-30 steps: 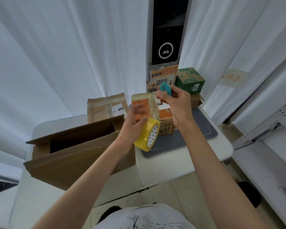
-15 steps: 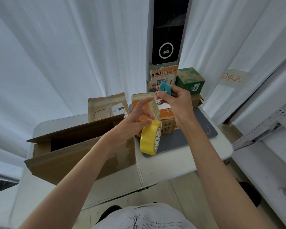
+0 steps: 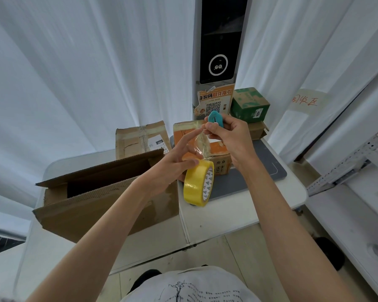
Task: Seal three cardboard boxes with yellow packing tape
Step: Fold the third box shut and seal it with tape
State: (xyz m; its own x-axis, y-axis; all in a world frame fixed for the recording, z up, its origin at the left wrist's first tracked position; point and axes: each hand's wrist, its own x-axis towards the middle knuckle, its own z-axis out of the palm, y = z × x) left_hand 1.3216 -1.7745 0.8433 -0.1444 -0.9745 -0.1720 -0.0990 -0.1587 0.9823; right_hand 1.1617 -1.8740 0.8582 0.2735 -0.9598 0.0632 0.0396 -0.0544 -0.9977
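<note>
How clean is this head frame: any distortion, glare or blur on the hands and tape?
Head view: strong wide-angle bending at the edges, the curtains fanning outward; lighting soft and even, shadows faint; no glare on the tape roll; left hand and right hand sharp, while the pulled strip is see-through and hard to trace.

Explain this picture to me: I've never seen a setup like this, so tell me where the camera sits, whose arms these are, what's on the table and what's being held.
There is no machine here. The camera is worn on a person's head and looks forward and down, so the two bare arms reaching in are that person's own.

The left hand holds a roll of yellow tape. The right hand holds a small teal cutter and pinches the pulled-out strip stretched up from the roll.

On the white table sit a big open box, a smaller taped box behind it, an orange box on a grey mat and a green box at the back.
</note>
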